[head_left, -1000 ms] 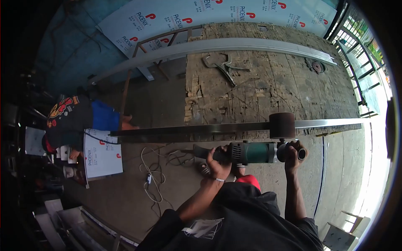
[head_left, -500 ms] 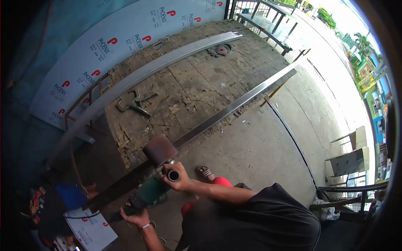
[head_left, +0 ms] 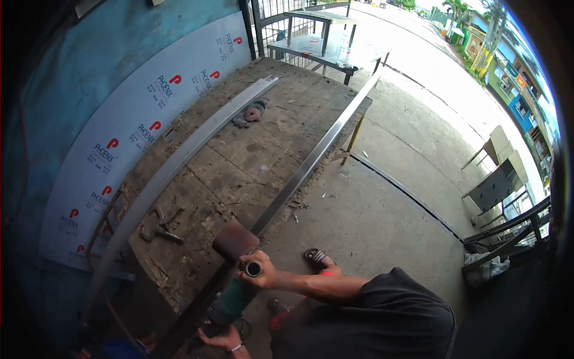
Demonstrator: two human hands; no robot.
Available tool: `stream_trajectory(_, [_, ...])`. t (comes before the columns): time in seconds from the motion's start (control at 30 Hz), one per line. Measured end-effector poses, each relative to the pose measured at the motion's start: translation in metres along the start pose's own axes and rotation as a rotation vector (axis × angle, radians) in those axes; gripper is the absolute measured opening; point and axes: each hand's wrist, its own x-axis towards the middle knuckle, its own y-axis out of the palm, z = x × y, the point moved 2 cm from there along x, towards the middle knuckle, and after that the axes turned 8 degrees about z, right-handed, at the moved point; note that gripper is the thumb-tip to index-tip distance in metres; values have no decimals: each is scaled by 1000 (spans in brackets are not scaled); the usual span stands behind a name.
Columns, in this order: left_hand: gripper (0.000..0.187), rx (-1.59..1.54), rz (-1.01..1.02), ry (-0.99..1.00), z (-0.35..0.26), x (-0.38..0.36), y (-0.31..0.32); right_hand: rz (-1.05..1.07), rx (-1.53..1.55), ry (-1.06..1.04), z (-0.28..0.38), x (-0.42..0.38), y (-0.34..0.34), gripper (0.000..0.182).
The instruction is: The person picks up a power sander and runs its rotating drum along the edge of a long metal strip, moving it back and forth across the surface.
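Observation:
My right hand (head_left: 262, 272) grips the black side handle of a green power polisher (head_left: 234, 298). My left hand (head_left: 221, 339) holds the polisher's rear grip at the bottom edge of the view. The tool's brown cylindrical drum (head_left: 235, 240) rests on a long steel tube (head_left: 311, 163) that lies along the near edge of a worn wooden workbench (head_left: 239, 167).
A second long metal strip (head_left: 179, 158) lies along the bench's far side. Locking pliers (head_left: 160, 226) and grinding discs (head_left: 251, 112) sit on the bench. White protective sheeting (head_left: 125, 119) covers the wall. A metal table frame (head_left: 317, 42), chairs (head_left: 499, 176), railing and concrete floor surround.
The view has swung further along the tube toward its far end. The polisher and both hands now sit lower in the view, the drum still on the tube.

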Motion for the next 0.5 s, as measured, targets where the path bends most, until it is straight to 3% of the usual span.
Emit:
stream_trajectory(0.13, [32,-97,39,-132,122,-8,51,-27,-172,0,1,22,-133,32])
stream_trajectory(0.17, [31,-114,144,-185,154,-8,59,-75,-296,-15,0,27,-165,33])
stream_trajectory(0.2, [31,-120,240,-241,178,-10,63,-34,-169,37,-3,29,-199,31])
stream_trajectory(0.3, [28,-133,229,-319,253,-27,106,-79,-80,-2,-3,45,-280,28])
stream_trajectory(0.4, [28,-165,196,-406,302,-34,128,-143,-42,26,-1,52,-330,24])
stream_trajectory(0.5, [28,-137,204,-373,318,-39,134,-177,-45,32,-5,53,-349,27])
